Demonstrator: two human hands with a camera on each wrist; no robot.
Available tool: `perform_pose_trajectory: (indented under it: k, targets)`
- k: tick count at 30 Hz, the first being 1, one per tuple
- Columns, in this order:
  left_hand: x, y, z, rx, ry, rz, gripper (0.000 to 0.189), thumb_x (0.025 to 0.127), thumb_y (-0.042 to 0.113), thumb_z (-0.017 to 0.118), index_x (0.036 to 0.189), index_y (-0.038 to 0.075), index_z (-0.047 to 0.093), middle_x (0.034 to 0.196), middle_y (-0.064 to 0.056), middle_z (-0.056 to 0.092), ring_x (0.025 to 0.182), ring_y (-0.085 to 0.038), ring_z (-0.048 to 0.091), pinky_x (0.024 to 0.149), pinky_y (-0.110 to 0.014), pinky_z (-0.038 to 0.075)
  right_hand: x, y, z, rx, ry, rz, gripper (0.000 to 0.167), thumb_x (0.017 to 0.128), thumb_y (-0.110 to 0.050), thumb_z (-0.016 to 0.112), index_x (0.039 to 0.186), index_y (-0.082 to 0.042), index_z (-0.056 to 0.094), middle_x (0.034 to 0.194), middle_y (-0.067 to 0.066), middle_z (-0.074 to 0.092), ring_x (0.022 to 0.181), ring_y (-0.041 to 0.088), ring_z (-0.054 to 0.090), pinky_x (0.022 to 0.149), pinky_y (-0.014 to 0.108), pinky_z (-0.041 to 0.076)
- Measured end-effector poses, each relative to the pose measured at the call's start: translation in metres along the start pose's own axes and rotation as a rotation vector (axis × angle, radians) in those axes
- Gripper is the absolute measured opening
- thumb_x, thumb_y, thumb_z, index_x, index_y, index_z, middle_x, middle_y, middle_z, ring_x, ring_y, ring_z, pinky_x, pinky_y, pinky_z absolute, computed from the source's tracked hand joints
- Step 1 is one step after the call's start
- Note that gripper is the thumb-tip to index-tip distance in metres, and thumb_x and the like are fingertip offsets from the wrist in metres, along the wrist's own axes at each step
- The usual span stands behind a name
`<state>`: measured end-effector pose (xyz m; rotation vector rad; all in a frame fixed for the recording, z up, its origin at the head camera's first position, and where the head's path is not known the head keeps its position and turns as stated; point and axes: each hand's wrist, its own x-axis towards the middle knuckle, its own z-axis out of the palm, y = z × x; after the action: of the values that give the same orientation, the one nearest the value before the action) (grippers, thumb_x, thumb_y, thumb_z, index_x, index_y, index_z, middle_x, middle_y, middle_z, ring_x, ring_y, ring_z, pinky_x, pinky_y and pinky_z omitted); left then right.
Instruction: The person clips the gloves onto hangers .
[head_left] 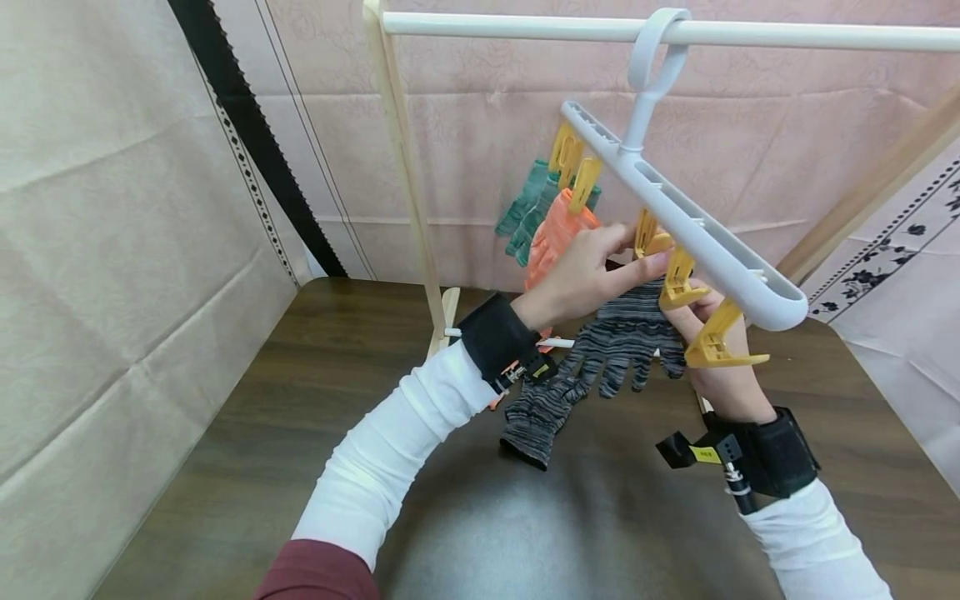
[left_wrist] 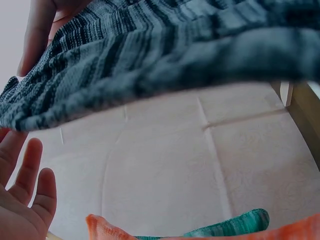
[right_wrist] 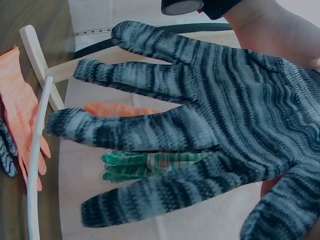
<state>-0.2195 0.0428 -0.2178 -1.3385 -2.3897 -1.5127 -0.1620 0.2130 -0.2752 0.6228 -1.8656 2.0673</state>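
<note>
A black-and-grey striped knit glove hangs fingers down beneath a pale hanger with yellow clips. My left hand pinches its cuff, thumb and index finger close by a yellow clip. On the other side, my right hand holds the glove's upper edge behind another yellow clip, which partly hides its fingers. The right wrist view has the striped glove spread flat before the palm. In the left wrist view its cuff crosses the top.
An orange glove and green gloves hang from clips at the hanger's far end. The hanger hooks over a white rod. A second striped glove lies low, near the brown tabletop. A wooden post stands left.
</note>
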Motion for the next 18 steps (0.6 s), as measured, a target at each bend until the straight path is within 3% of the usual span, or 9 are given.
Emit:
perform_pose_trajectory:
  k: [3, 6, 12, 18]
  targets:
    - [-0.002, -0.002, 0.001, -0.014, 0.004, 0.016, 0.037, 0.088, 0.021, 0.049, 0.123, 0.007, 0.048, 0.12, -0.005, 0.056, 0.104, -0.005, 0.053, 0.081, -0.015, 0.044, -0.001, 0.002, -0.002, 0.003, 0.0, 0.002, 0.024, 0.091, -0.002, 0.042, 0.103, -0.013, 0.06, 0.086, -0.006, 0.051, 0.083, 0.009, 0.038, 0.076, 0.022, 0.029]
    - [-0.003, -0.007, 0.002, -0.01, 0.025, 0.044, 0.034, 0.088, 0.02, 0.05, 0.119, 0.007, 0.051, 0.115, -0.004, 0.058, 0.099, -0.003, 0.054, 0.079, -0.016, 0.043, -0.003, 0.007, -0.005, -0.001, 0.0, 0.012, 0.025, 0.091, 0.0, 0.041, 0.102, -0.014, 0.059, 0.083, -0.007, 0.049, 0.084, 0.009, 0.037, 0.076, 0.023, 0.026]
    - [-0.008, -0.016, 0.001, -0.018, 0.013, -0.01, 0.032, 0.089, 0.022, 0.048, 0.118, 0.009, 0.053, 0.117, -0.001, 0.055, 0.108, -0.004, 0.048, 0.09, -0.015, 0.036, -0.011, 0.011, -0.008, -0.032, 0.071, 0.048, 0.022, 0.09, -0.001, 0.045, 0.099, -0.014, 0.06, 0.073, -0.007, 0.047, 0.076, 0.009, 0.038, 0.069, 0.024, 0.027]
    - [-0.016, -0.028, 0.002, -0.037, 0.015, -0.028, 0.036, 0.089, 0.021, 0.047, 0.121, 0.006, 0.05, 0.12, -0.006, 0.054, 0.108, -0.01, 0.05, 0.087, -0.017, 0.039, -0.016, 0.019, -0.016, 0.101, -0.011, 0.036, 0.023, 0.091, 0.002, 0.04, 0.096, -0.009, 0.06, 0.08, -0.005, 0.056, 0.075, 0.007, 0.047, 0.069, 0.018, 0.039]
